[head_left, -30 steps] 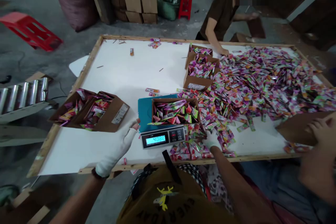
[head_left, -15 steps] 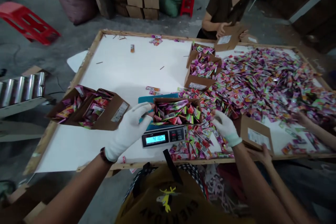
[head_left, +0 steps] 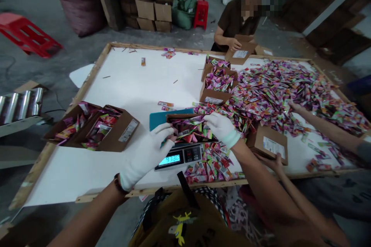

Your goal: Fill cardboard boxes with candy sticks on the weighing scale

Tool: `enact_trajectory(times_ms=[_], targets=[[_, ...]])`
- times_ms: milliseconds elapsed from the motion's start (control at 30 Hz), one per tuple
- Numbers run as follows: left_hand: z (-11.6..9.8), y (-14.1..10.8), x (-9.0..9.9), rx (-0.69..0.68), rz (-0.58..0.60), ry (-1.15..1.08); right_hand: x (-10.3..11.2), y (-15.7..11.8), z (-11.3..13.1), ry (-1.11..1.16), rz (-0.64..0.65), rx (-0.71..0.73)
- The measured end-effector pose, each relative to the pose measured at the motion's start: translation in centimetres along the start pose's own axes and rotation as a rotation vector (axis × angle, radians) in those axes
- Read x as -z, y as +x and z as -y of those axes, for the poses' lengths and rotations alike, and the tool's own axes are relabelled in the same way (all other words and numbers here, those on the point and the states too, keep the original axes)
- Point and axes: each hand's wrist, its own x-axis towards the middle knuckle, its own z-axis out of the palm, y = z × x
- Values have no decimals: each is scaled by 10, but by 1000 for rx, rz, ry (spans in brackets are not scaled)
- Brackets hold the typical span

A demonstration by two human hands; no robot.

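A cardboard box (head_left: 179, 116) brims with pink-and-green foil packets (head_left: 188, 133).

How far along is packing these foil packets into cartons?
Done: two filled cartons sit at left, and two more farther off. In hand: the gloved left hand and right hand work at the carton on the digital scale. Left: the large loose pile of packets.
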Motion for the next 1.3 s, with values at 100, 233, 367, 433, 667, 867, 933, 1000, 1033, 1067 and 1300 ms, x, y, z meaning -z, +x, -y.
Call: enact_trajectory(times_ms=[100,233,367,433,667,867,933,1000,1033,1067,1300], targets=[[17,-15,3,91,-84,-70,17,-17,-8,169,-201,46],[36,-31,7,245,-188,-180,55,-52,-15,258,-400,17],[48,-45,8,325,-244,-220,80,-88,-39,113,-410,-133],[50,-48,7,355,-252,-224,78,-95,-49,24,-390,-171],[40,-39,3,347,-223,-238,22,-33,4,145,-95,69],[33,-41,4,357,-237,-238,-10,25,49,-88,159,-79],[35,-46,3,369,-240,-244,-14,32,50,-141,229,-129],[39,-51,1,388,-233,-251,-17,33,47,-156,255,-144],[41,-54,0,395,-230,-256,-18,31,45,-144,239,-143],[43,-57,-1,402,-227,-261,-20,29,43,-115,201,-136],[52,-64,-8,425,-194,-296,-5,2,20,259,-220,71]])
